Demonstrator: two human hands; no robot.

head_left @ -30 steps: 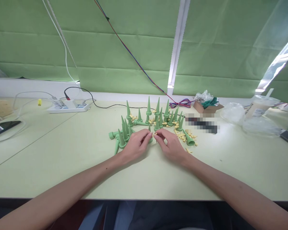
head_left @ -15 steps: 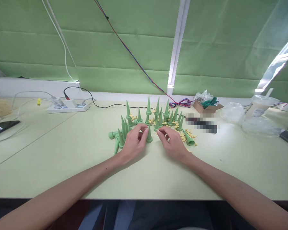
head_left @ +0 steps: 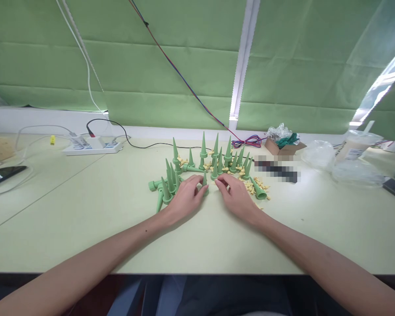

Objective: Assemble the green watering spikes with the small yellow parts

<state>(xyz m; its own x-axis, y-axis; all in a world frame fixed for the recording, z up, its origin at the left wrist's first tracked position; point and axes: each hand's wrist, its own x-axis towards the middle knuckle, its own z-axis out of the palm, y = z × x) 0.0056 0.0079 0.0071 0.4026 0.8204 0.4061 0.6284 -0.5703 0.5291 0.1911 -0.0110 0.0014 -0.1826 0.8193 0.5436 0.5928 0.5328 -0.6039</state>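
Seen from my remote station, the left hand point(head_left: 187, 193) holds its grip curved, thumb and forefinger parted, around the near side of an upright green cone point(head_left: 204, 177). The thumb hides part of the cone, so I cannot tell whether they touch. The grip of the right hand point(head_left: 235, 195) is narrow, thumb and forefinger tips close together; I cannot make out whether a small piece sits between them. Both forearms cross the near edge of the table point(head_left: 85, 228), bringing the fingertips to its middle, presumably so that both hands share one spot.

Farther out, standing cones point(head_left: 203, 145) form an arc toward the far edge, resting on their broad ends, I judge for stability. Loose yellow pieces point(head_left: 265, 187) lie right of the right hand, perhaps for short reach, with a tipped cone point(head_left: 258, 189) among them; more cones lie left of the left hand. Toward the far edge I note a power strip point(head_left: 94, 151) on the left and a cardboard box point(head_left: 288, 150) on the right.
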